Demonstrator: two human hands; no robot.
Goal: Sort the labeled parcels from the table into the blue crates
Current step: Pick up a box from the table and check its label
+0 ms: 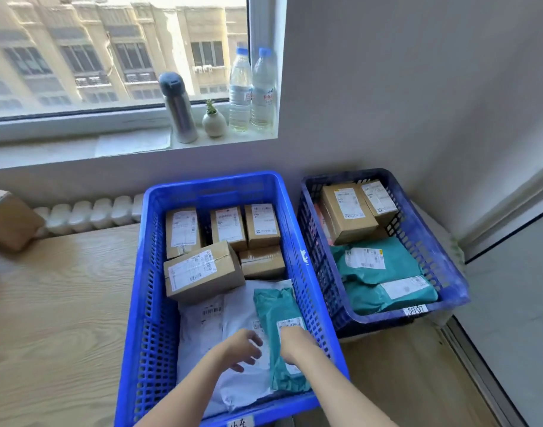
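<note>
Now, head view: the teal parcel (273, 306) lies in the near blue crate (153, 303), long axis running away from the person. The right grip (294, 343) is on its label, fingers hidden, so clasping or pressing, can't tell. The left grip (242, 349) hovers just beside it, loosely curled, empty.

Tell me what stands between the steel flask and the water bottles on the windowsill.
A small white vase holding a green plant stands between flask and bottles; the head view shows it.
</note>
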